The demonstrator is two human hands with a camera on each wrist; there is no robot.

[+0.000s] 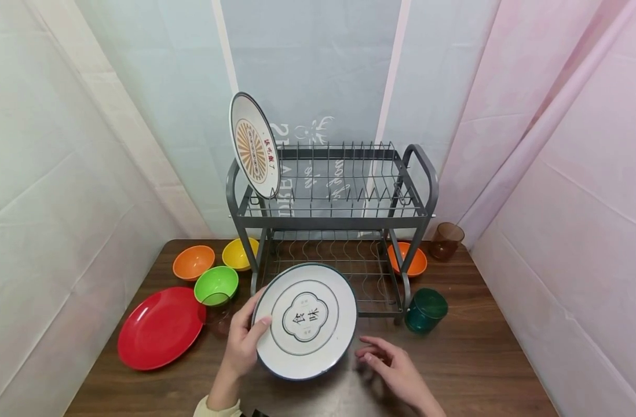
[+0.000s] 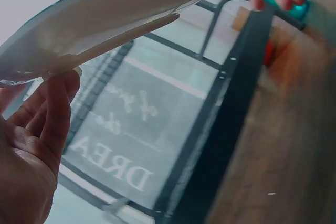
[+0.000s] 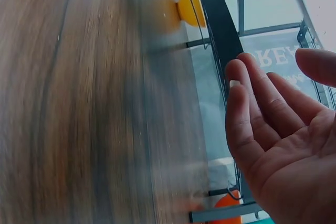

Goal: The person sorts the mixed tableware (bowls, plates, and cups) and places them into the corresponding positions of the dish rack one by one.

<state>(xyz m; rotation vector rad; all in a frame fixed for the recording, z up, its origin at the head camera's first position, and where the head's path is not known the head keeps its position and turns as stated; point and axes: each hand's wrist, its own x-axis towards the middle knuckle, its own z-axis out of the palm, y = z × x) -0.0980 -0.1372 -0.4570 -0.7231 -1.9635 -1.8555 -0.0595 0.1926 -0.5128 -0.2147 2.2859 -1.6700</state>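
Note:
My left hand (image 1: pixel 243 333) grips the left edge of a white plate (image 1: pixel 306 321) with a dark rim and a lettered centre, thumb on its face. In the left wrist view, the fingers (image 2: pixel 58 103) press under the plate's foot ring. The plate is held up in front of a dark two-tier dish rack (image 1: pixel 323 221). Just right of it my right hand (image 1: pixel 393 368) is apart from the plate, holding nothing; its palm and loosely bent fingers show in the right wrist view. Another white plate (image 1: pixel 255 147) with a sunburst print stands on edge in the rack's upper left.
On the left are a red plate (image 1: pixel 161 329), an orange bowl (image 1: pixel 193 263), a yellow bowl (image 1: pixel 237 255), a green bowl (image 1: pixel 216 285) and a clear glass (image 1: pixel 218 315). Right of the rack sit another orange bowl (image 1: pixel 415 263), a brown cup (image 1: pixel 446 241) and a teal cup (image 1: pixel 426 311).

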